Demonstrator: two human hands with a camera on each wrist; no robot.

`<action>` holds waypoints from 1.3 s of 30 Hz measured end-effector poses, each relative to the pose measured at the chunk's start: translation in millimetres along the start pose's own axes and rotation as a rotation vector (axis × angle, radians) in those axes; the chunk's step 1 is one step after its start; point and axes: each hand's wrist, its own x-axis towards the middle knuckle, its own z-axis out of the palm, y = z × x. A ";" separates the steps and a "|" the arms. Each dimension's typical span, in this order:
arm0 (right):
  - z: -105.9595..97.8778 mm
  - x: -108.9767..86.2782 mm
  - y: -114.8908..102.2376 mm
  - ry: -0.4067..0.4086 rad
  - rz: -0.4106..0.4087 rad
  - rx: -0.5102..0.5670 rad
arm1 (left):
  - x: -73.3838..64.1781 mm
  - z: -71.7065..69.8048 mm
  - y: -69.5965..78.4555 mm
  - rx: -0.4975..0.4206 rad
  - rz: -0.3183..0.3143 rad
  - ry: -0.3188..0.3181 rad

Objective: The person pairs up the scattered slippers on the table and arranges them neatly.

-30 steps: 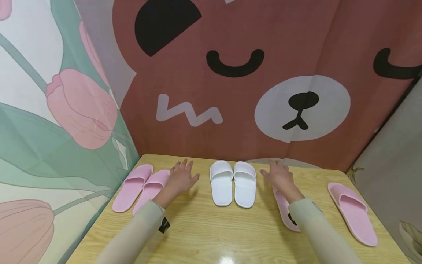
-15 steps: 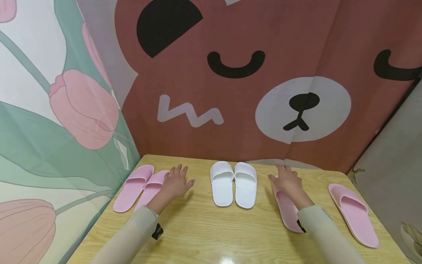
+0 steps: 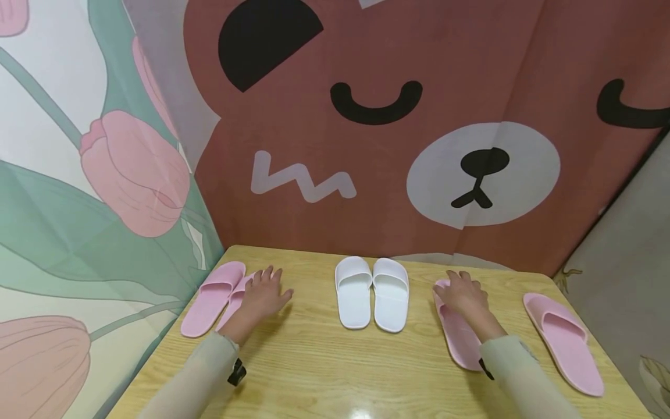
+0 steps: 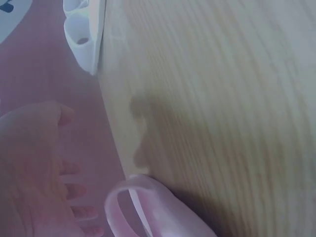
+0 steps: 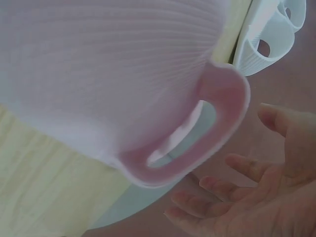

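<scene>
My left hand hovers with fingers spread over a pink slipper, hiding part of it. The left wrist view shows that hand apart from the pink slipper's strap. Beside it lies its mate, another pink slipper. Over to the right, my right hand is above a third pink slipper and partly covers its strap. In the right wrist view, the fingers of the right hand are loosely bent and hold nothing, near that slipper.
Two white slippers, left and right, sit side by side at the middle back of the wooden table. A single pink slipper lies near the right edge. A bear-printed curtain hangs behind the table.
My left hand has moved left and slightly nearer, over the inner pink slipper. The right hand has shifted right and nearer above its pink slipper. All slippers have stayed in place.
</scene>
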 end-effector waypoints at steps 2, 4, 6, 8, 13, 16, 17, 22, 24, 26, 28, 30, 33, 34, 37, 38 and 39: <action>0.1 -0.2 1.4 -0.004 0.004 -0.001 | -0.8 -1.6 -4.3 -0.009 -0.011 0.001; 0.3 -0.5 3.0 -0.004 0.007 0.001 | -1.2 -3.0 -7.8 -0.015 -0.018 0.000; 0.8 -1.2 4.3 -0.005 0.006 0.008 | -0.9 -3.4 -11.2 -0.011 -0.020 -0.001; 1.6 -1.7 5.5 -0.005 0.005 0.014 | -0.2 -3.0 -14.6 -0.004 -0.020 0.001; 4.3 -2.3 8.1 -0.019 0.016 0.018 | 2.2 -0.1 -23.2 -0.014 -0.027 0.003; 4.7 -2.4 9.3 -0.031 0.029 0.025 | 3.6 2.6 -29.3 -0.026 -0.041 0.001; 4.7 -2.3 9.7 -0.033 0.031 0.026 | 4.3 3.7 -31.5 -0.027 -0.048 -0.001; 5.6 -1.5 11.3 -0.037 0.038 0.034 | 8.7 9.5 -40.9 -0.027 -0.070 -0.011; 6.6 -0.9 11.9 -0.038 0.037 0.033 | 10.4 10.8 -43.3 -0.042 -0.073 -0.009; 7.7 -0.2 12.5 -0.041 0.037 0.035 | 11.4 11.1 -44.4 -0.059 -0.077 -0.008; 8.7 0.8 13.1 -0.044 0.035 0.035 | 11.6 10.8 -45.4 -0.072 -0.083 -0.012; 9.9 1.2 13.4 -0.050 0.034 0.037 | 11.2 10.8 -46.1 -0.081 -0.088 -0.015; 11.5 0.9 13.2 -0.058 0.037 0.044 | 10.4 11.3 -47.3 -0.087 -0.095 -0.020; 12.2 0.7 13.1 -0.060 0.037 0.045 | 10.1 11.6 -47.8 -0.089 -0.096 -0.021; 13.2 0.7 12.9 -0.058 0.034 0.047 | 9.8 11.5 -48.8 -0.089 -0.092 -0.023; 13.7 1.0 12.9 -0.056 0.031 0.045 | 9.4 11.3 -48.9 -0.083 -0.087 -0.020; 14.1 1.3 12.8 -0.055 0.028 0.043 | 9.3 11.3 -49.3 -0.077 -0.084 -0.020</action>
